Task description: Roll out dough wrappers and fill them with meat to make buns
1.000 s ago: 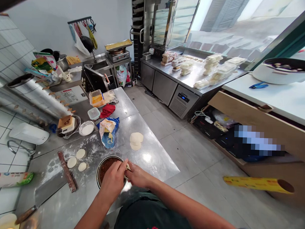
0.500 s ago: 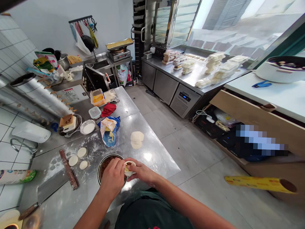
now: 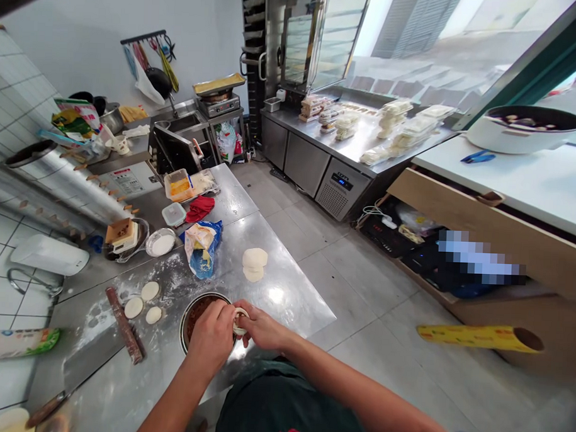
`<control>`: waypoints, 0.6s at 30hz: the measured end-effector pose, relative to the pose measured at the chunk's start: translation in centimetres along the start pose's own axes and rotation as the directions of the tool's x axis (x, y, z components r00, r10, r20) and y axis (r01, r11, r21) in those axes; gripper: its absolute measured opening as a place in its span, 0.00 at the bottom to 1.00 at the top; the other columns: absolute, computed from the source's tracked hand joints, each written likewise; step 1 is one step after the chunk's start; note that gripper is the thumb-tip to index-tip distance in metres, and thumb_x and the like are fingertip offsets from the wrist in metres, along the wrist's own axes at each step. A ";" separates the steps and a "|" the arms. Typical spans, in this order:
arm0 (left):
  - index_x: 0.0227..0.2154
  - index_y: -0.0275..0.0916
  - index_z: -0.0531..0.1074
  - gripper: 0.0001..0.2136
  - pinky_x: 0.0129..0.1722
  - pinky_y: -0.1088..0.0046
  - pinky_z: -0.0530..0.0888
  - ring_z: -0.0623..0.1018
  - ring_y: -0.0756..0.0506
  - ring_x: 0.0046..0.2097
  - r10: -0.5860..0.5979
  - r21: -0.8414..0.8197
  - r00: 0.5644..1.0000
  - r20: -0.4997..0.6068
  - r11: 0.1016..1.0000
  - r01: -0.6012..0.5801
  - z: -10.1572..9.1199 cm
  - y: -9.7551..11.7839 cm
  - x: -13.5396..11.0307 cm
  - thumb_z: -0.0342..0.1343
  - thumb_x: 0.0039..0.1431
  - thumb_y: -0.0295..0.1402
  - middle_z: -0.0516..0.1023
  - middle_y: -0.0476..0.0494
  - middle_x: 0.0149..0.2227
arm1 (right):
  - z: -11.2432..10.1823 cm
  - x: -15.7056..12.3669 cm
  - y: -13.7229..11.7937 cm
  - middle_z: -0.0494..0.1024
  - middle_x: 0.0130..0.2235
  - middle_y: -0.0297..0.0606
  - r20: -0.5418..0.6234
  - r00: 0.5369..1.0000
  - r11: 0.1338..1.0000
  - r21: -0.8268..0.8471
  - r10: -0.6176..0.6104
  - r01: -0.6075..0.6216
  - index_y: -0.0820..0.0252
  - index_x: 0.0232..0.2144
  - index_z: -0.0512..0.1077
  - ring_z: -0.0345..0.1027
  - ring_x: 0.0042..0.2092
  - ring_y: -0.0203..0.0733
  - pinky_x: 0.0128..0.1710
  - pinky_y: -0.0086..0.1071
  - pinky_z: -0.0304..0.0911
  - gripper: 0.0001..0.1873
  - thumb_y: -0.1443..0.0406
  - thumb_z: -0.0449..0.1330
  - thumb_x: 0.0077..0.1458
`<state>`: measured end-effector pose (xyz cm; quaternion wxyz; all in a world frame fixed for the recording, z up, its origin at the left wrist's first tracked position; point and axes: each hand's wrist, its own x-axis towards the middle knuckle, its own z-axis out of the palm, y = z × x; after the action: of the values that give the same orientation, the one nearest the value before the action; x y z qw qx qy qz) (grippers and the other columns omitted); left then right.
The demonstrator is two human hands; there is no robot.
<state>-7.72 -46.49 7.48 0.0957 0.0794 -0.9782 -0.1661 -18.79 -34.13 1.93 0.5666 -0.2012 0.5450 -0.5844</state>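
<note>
Right hand (image 3: 261, 326) curls its fingers round cupped wrapper (image 3: 239, 329), gripping it, by right rim of bowl (image 3: 183, 339). Left hand (image 3: 211, 331) over bowl, fingers bunched at wrapper's edge; can't tell if pinching. Brown filling (image 3: 197, 313) in bowl, bowl on table (image 3: 290, 276). Rolling pin (image 3: 123, 327), three small discs (image 3: 150, 291) left; overlapping flat discs (image 3: 255, 258) beyond.

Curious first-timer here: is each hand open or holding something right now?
Left hand: curled against the dough wrapper; its grip is hidden.
Right hand: closed, holding the dough wrapper.
</note>
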 end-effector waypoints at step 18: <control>0.43 0.40 0.75 0.10 0.43 0.65 0.75 0.77 0.44 0.40 0.054 0.064 0.998 -0.026 0.997 -0.052 0.1 0.6 -0.4 0.49 0.69 0.26 0.75 0.43 0.37 | -0.3 -0.3 -0.8 0.74 0.30 0.31 0.049 0.998 0.997 -0.074 0.030 -0.026 0.57 0.46 0.68 0.67 0.28 0.36 0.25 0.29 0.64 0.14 0.58 0.56 0.60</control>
<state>-7.44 -45.82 7.50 0.1110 0.0588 -0.9833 -0.1316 -19.32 -33.96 2.62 0.5803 -0.2285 0.5545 -0.5510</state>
